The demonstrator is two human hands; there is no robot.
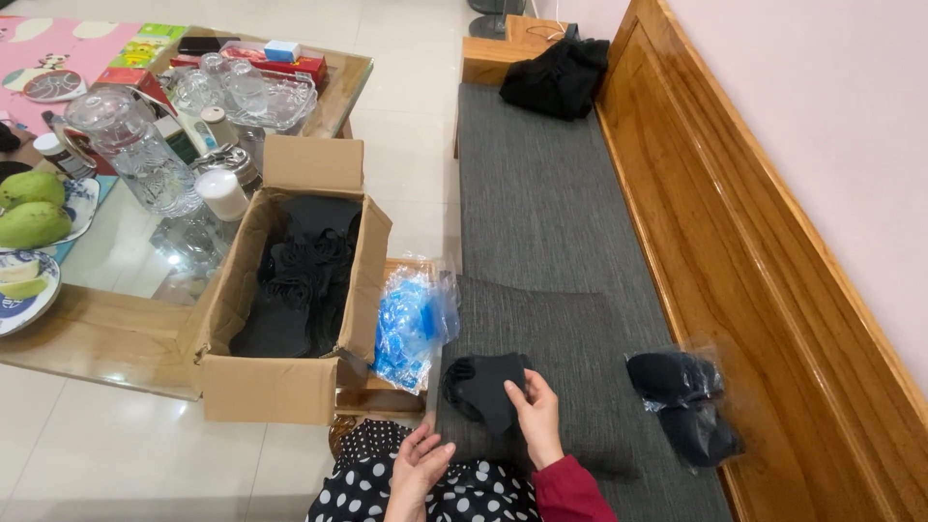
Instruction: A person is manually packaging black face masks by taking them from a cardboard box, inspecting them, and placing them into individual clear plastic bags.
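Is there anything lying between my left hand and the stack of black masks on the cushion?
Nothing visible does. The left hand hovers open just below-left of the black masks, with only bare grey cushion between them; the right hand already rests on them.

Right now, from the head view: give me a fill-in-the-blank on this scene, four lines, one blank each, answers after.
1. The right hand pinches a stack of ____ fabric masks on the grey cushion.
2. The left hand is open and holds ____.
3. The cardboard box of black masks stands with its flaps ____.
4. The pile of clear bags with blue print lies between the cardboard box and the ____.

Missing words: black; nothing; open; grey cushion
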